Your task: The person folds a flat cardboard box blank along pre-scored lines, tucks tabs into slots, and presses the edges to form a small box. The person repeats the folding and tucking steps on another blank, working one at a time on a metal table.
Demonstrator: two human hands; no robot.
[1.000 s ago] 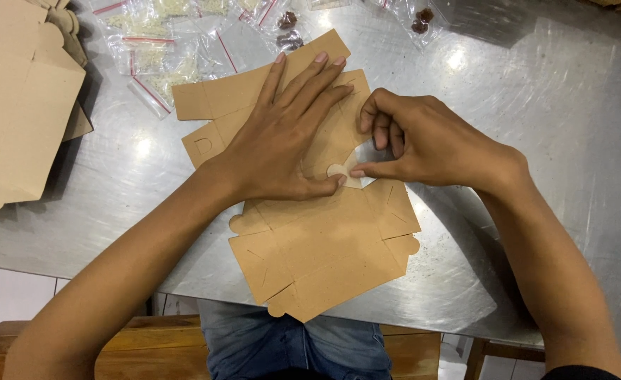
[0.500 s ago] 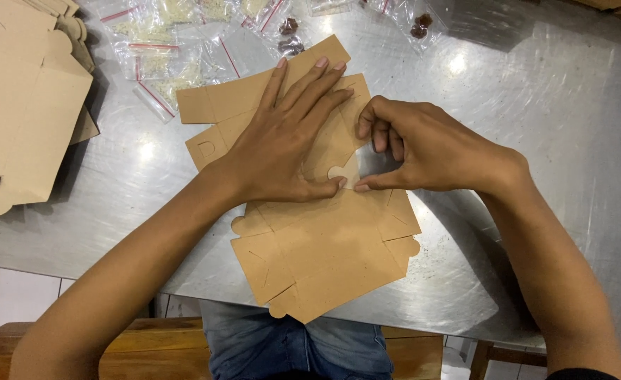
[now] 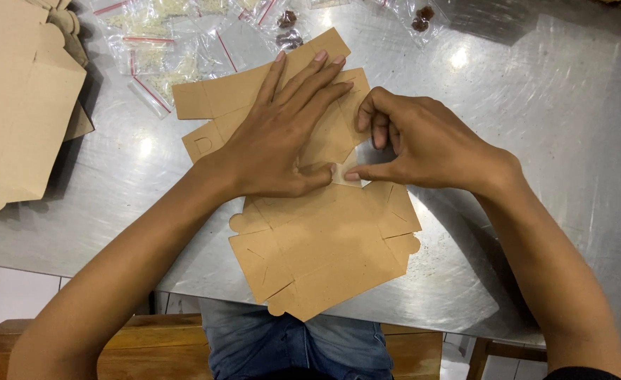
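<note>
Flat brown box blank (image 3: 324,246) on counter (image 3: 536,141), unfolded: my left hand (image 3: 282,137) spread flat pressing it, my right hand (image 3: 423,144) pinching a flap.

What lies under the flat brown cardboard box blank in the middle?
The flat cardboard box blank lies on the metal table, its near corner past the table's edge. The left hand presses flat on it; the right hand pinches its flap. Anything beneath the blank is hidden.
</note>
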